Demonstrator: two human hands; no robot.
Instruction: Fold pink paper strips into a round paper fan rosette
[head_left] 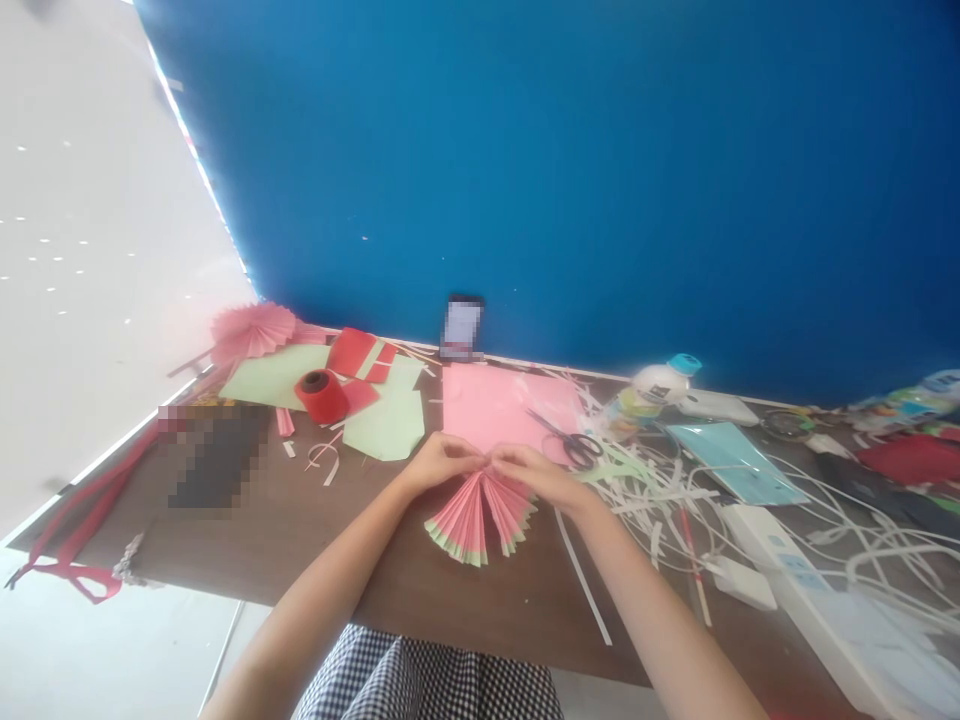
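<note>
A pleated pink paper fan (pixel 480 515) with a green scalloped edge lies on the brown table (pixel 315 540), spreading toward me. My left hand (pixel 442 458) and my right hand (pixel 529 468) meet at its narrow top end, fingers closed and pinching the folds together. Behind the hands lies a flat pink paper sheet (pixel 487 405) with black scissors (pixel 566 440) on it.
A red tape roll (pixel 322 395), light green paper (pixel 390 420), red paper pieces (pixel 360 355) and a finished pink fan (pixel 255 330) sit at back left. A phone (pixel 461 328) leans on the blue wall. Glue bottle (pixel 652 390), white paper strips (pixel 660 490), power strip (pixel 795 570) and cables fill the right.
</note>
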